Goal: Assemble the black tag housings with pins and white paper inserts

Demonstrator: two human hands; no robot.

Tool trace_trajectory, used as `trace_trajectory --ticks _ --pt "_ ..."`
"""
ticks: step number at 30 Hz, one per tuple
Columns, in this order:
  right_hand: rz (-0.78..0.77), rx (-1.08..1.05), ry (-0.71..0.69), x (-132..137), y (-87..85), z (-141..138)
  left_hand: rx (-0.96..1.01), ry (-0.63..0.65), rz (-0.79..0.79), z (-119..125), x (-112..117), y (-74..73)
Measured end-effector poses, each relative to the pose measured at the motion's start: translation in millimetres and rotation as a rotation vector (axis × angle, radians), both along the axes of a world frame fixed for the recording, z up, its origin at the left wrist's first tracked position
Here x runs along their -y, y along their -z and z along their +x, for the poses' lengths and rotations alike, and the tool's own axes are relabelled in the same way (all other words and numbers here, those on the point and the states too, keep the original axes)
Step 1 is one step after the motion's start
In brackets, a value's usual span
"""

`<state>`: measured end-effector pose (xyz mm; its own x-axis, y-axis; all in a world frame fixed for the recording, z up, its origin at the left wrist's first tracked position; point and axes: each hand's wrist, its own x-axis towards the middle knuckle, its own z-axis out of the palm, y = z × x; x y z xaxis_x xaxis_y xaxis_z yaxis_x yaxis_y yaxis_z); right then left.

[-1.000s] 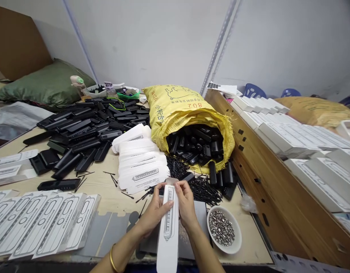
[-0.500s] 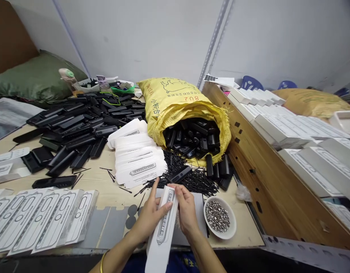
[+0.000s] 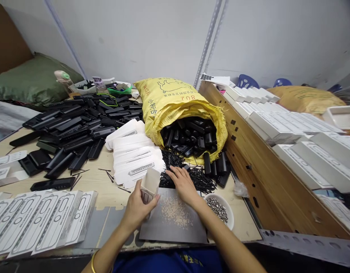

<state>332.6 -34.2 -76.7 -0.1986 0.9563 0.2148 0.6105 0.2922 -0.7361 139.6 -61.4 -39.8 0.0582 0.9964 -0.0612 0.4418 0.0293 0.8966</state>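
Held upright in my left hand [image 3: 138, 206] is a white cardboard box [image 3: 150, 185], its open end tilted up toward me, with fingers and thumb around its sides. My right hand [image 3: 183, 185] reaches forward with fingers outstretched over a black plastic device [image 3: 186, 167]. Most of that device is hidden under the hand, and I cannot see a firm grip. Around it spreads a heap of thin black sticks [image 3: 202, 181]. Below both hands lies a grey sheet [image 3: 152, 229] with small beige granules [image 3: 176, 212] scattered on it.
Flat printed cartons [image 3: 141, 167] are stacked behind my left hand. A yellow sack [image 3: 177, 94] spills black devices. Right of my forearm stands a white bowl [image 3: 231, 218] of small metal pieces. Closed boxes [image 3: 58, 220] line the left front, and a wooden partition [image 3: 237, 151] bounds the right.
My right hand has let go of the box and moved forward to the black device. My left hand has tipped the box so its open end shows, uncovering the granules on the sheet.
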Motion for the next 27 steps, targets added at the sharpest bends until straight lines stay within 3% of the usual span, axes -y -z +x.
trace_trajectory --ticks 2,4,6,10,11,13,16,19,22,27 --pt "0.034 0.179 -0.149 -21 -2.1 18 -0.081 -0.024 -0.036 -5 -10 0.1" --pt "0.063 0.210 -0.173 -37 -7.2 36 -0.122 0.015 -0.034 -8 -16 3.0" --pt "0.123 0.078 -0.002 -41 -18.0 48 -0.161 0.028 -0.036 -6 -18 5.9" --pt "0.188 -0.317 0.519 -24 -48.2 45 -0.259 0.086 0.022 12 -19 2.8" --pt "0.174 -0.354 0.561 -17 -53.5 37 -0.296 0.108 0.066 19 -19 0.3" --pt "0.120 -0.324 0.452 -7 -56.5 22 -0.350 0.153 0.158 31 -20 -4.2" --pt "0.042 -0.187 0.216 -6 -40.1 16 -0.317 0.169 0.204 35 -20 -7.0" --pt "-0.074 0.087 0.262 -15 -7.7 31 -0.213 0.087 0.197 26 -19 -6.3" --pt "-0.133 0.220 0.265 -19 21.1 46 -0.102 0.045 0.184 24 -16 -4.7" --pt "-0.138 0.268 0.251 -17 36.3 48 -0.028 0.093 0.178 42 -13 4.6"
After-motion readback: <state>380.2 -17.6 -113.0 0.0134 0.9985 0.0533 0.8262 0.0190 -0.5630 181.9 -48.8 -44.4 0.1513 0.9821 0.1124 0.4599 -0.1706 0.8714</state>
